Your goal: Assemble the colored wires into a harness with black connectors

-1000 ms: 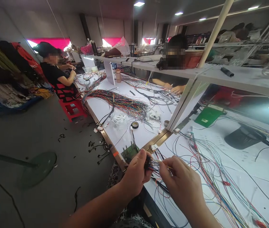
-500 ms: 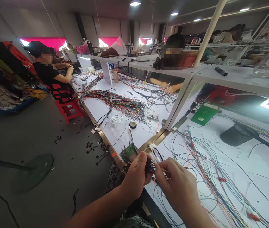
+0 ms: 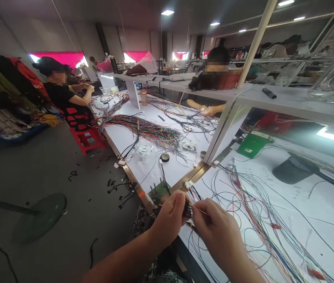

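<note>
Two bare hands pinch a small black plastic wire connector point(image 3: 187, 209) at the lower middle of the frame, over the near edge of the white worktable point(image 3: 287, 208).

The left hand point(image 3: 168, 220) closes thumb and fingers around the connector's left side; the right hand point(image 3: 214, 230) pinches a thin yellowish wire point(image 3: 201, 212) at its right face, with red, blue and black leads trailing from the connector below the hands. Just beyond the left hand sits a small green pegged jig board point(image 3: 158, 191). Loose multicoloured wires point(image 3: 258, 208) sprawl across the table at right. Farther up, centre frame, lie a black tape roll point(image 3: 164, 157) and a thick bundle of coloured wires point(image 3: 152, 131). At upper left a seated person in a black shirt point(image 3: 62, 96) works; another person point(image 3: 214, 76) sits behind the white shelf point(image 3: 273, 100). No writing or labels can be read.
</note>
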A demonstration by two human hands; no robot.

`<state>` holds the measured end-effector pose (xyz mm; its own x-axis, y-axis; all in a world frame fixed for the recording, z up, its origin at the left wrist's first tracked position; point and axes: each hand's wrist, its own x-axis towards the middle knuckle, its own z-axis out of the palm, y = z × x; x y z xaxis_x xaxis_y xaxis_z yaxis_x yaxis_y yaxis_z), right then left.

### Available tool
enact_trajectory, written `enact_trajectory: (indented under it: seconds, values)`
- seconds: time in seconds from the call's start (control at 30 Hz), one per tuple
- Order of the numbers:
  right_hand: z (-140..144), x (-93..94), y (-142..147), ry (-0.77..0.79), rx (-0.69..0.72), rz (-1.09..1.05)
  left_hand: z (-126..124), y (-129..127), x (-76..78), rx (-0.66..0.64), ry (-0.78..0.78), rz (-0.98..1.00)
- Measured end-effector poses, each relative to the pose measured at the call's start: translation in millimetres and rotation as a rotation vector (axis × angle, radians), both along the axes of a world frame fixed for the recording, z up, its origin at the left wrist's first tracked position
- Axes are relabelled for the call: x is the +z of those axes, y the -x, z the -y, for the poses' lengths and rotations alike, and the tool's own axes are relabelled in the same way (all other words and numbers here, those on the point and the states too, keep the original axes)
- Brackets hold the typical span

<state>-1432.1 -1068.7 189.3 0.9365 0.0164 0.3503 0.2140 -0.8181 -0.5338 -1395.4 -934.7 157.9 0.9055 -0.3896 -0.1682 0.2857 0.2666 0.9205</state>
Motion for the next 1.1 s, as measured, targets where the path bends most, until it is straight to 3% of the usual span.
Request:
enact_trajectory:
  seconds: [0.13,0.27,0.4,0.5,0.57,0.63,0.73,0.87,1.1]
  values:
    - [11.9,14.1,-0.1,0.14,0.085,0.152,-13.7,-10.7,19.7,-0.029,-0.247,0.408]
    - [21.5,48.6,-3.0,0.221,0.285,0.068,-28.1,-23.9,66.7,-0.121,-0.546,0.846]
    - [19.0,79.1,-13.8,-0.038,0.476,-0.198,-30.6,-34.8,117.0,-0.155,-0.691,1.189]
    - [17.2,82.0,-23.3,-0.331,0.618,-0.281,-30.8,-41.8,140.9,-0.193,-0.715,1.265]
    - [17.3,74.5,-27.2,-0.472,0.662,-0.292,-32.8,-46.5,148.8,-0.208,-0.701,1.259]
    - [18.5,62.6,-28.0,-0.509,0.603,-0.276,-36.4,-51.2,152.8,-0.174,-0.687,1.24]
    - [24.4,41.0,-24.1,-0.397,0.461,-0.276,-43.7,-59.0,157.7,-0.116,-0.697,1.195]
    - [47.2,4.4,-14.0,-0.256,0.425,-0.339,-53.8,-72.3,169.0,-0.082,-0.706,1.148]
    - [103.4,-66.8,16.8,-0.001,0.289,-0.503,-57.3,-99.8,201.5,0.225,-0.625,1.207]
